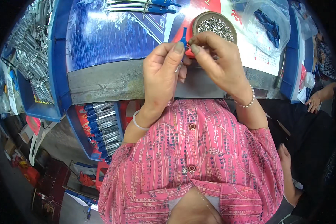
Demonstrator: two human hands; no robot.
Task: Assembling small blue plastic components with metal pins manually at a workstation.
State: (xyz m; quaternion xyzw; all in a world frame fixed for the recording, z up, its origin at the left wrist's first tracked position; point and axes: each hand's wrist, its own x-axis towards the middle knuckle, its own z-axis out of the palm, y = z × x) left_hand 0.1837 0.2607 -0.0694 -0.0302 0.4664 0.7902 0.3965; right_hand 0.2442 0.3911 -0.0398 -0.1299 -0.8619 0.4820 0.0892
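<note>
My left hand (158,74) is closed around a slim tool with a blue plastic end (183,36), held upright over the front edge of the bench. Its metal lower part is mostly hidden by my fingers. My right hand (224,63) is beside it, thumb and forefinger pinched close to the blue end. Whatever is between those fingertips is too small to make out. Just beyond my right hand stands a round bowl (212,14) filled with small silver pins (216,27). Several blue and white tools (138,7) lie at the far side of the bench.
A blue bin (59,71) of long metal parts (31,56) stands at the left. Below the bench edge, a blue tray (78,136) holds blue-ended metal pieces (102,127). At the far right lies a clear bag (283,16) of blue parts. Another person's hand (315,101) rests at the right.
</note>
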